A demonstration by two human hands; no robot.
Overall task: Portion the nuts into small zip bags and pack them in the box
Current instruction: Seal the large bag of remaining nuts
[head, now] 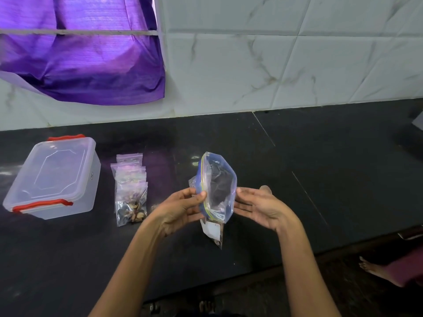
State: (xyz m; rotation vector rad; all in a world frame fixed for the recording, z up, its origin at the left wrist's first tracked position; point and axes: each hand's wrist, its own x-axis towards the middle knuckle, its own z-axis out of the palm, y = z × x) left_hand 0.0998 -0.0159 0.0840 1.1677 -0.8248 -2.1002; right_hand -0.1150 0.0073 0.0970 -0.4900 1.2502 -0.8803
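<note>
Over on the left sits the clear plastic box with red clip handles [52,177], lid on, looks like nothing's packed in it yet. Just right of it on the dark table [320,179] is a stack of small clear zip bags [130,188]; the front one has some nuts in it, can't tell about the ones behind. Mid-frame, the left hand [183,209] pinches the edge of a bigger blue-rimmed zip bag [217,186], held upright with its mouth pulled wide. The right hand [261,209] has its fingers straight, flat against the bag's far side. So portioning's barely started, packing not at all.
</note>
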